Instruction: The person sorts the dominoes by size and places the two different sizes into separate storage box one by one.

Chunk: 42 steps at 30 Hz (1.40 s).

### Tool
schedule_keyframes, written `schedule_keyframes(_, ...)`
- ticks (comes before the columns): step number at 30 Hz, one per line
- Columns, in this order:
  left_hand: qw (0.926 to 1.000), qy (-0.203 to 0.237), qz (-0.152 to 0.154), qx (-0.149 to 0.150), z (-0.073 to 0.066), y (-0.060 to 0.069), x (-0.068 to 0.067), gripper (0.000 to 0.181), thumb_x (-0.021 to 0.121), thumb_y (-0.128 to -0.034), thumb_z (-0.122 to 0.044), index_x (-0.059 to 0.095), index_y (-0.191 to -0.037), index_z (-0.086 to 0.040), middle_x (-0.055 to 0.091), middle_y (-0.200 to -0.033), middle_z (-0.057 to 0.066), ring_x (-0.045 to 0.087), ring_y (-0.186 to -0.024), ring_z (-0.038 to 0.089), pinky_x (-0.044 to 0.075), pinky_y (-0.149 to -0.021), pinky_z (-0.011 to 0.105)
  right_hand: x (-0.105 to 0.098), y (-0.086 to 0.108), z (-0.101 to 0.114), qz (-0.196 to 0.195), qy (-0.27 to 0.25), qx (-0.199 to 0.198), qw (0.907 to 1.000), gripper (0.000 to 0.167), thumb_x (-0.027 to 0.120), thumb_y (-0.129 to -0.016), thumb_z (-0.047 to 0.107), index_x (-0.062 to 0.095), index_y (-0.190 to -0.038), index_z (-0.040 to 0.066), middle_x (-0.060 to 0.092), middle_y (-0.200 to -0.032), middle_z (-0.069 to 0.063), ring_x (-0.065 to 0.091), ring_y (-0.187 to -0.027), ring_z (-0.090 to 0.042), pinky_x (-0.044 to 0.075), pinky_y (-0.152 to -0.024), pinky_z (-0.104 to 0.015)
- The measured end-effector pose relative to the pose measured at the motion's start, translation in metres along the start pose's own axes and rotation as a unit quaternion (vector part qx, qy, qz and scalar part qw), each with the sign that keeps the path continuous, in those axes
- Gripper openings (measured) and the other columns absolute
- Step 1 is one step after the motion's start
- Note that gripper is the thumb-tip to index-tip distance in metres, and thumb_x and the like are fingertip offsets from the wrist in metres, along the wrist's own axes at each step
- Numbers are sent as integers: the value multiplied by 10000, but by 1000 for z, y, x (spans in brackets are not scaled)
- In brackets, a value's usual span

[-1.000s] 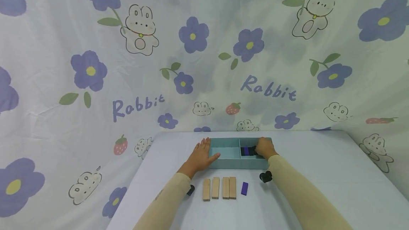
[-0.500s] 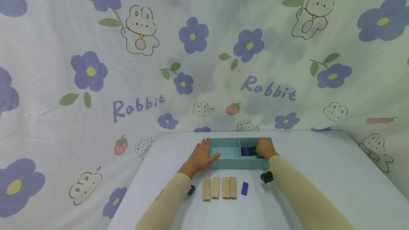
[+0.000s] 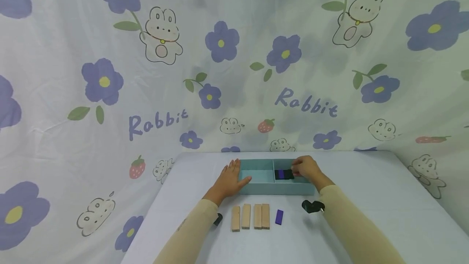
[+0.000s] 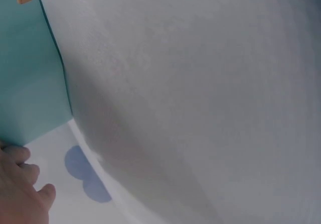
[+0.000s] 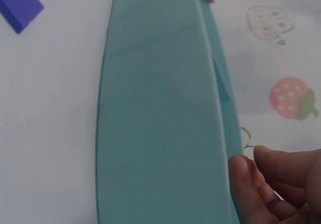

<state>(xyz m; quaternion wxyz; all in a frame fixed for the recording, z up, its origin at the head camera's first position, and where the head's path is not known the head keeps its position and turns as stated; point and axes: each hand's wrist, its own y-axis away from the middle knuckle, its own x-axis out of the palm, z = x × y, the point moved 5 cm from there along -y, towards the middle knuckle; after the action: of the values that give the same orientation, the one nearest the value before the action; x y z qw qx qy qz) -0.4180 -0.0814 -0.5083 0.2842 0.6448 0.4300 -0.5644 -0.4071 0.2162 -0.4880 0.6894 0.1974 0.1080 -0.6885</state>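
A light teal box [image 3: 271, 189] with two compartments lies lengthwise across the far part of the table. My left hand [image 3: 228, 180] rests with spread fingers on the box's left end; its fingers also show in the left wrist view. My right hand [image 3: 309, 168] hovers over the right compartment, its fingers loosely bent. In the right wrist view, nothing shows between that hand's thumb and fingers [image 5: 241, 176]. Near its fingertips, black blocks [image 3: 288, 174] and a purple block [image 3: 281, 174] lie side by side in the right compartment. The divider and front wall hide part of the inside.
Several wooden blocks [image 3: 246, 216] lie in a row on the white table before the box, with a purple block [image 3: 279, 217] to their right. Black wrist-worn devices [image 3: 312, 206] hang under the forearms. A patterned curtain [image 3: 220, 80] stands behind the table.
My right hand has eased up and back from the black blocks, its fingers loosening, and its forearm has shifted right. The left hand stays on the box's left end.
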Motion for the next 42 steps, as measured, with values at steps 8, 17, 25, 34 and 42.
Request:
schedule_keyframes(8, 10000, 25, -73, 1, 4, -1, 3, 984, 251, -935, -730, 161, -1526, 51, 184, -1579, 209, 136, -1457, 348, 126, -1155, 501, 1, 28, 4, 29, -666, -194, 9976, 333, 609, -941, 5, 554, -1240, -133, 645, -1093, -231, 669, -916, -295, 566, -765, -333)
schedule_keyframes(17, 10000, 10, -1, 73, 0, -1, -2, 977, 254, -944, -717, 137, -1525, 60, 160, -1583, 212, 124, -1456, 354, 123, -1154, 506, 15, 67, -11, 166, -860, -221, 9959, 290, 649, -903, -21, 591, -1164, -132, 663, -1008, -210, 676, -854, -287, 575, -729, -354)
schedule_keyframes(25, 10000, -36, 16, 18, 0, 0, -3, 987, 240, -937, -729, 153, -1523, 61, 169, -1581, 207, 133, -1455, 352, 139, -1149, 519, 46, 85, -36, 156, -838, -47, 9963, 290, 710, -869, 21, 620, -1115, -106, 662, -884, -114, 668, -788, -241, 580, -672, -361)
schedule_keyframes(34, 9999, 26, 9, 100, -4, 2, -4, 974, 261, -948, -710, 158, -1517, 73, 179, -1573, 226, 148, -1449, 372, 156, -1142, 533, 71, 93, -48, 74, 567, -224, 9981, 366, 821, -778, 182, 682, -1028, -45, 645, -735, -3, 614, -619, -135, 540, -559, -299)
schedule_keyframes(42, 10000, 9, -70, 26, 0, -1, 0, 1000, 241, -930, -739, 166, -1521, 64, 202, -1570, 223, 151, -1451, 363, 155, -1144, 528, 80, 93, -45, 24, 1412, -540, 9885, 367, 868, -703, 232, 713, -958, 18, 582, -673, 33, 544, -601, -122, 462, -552, -286)
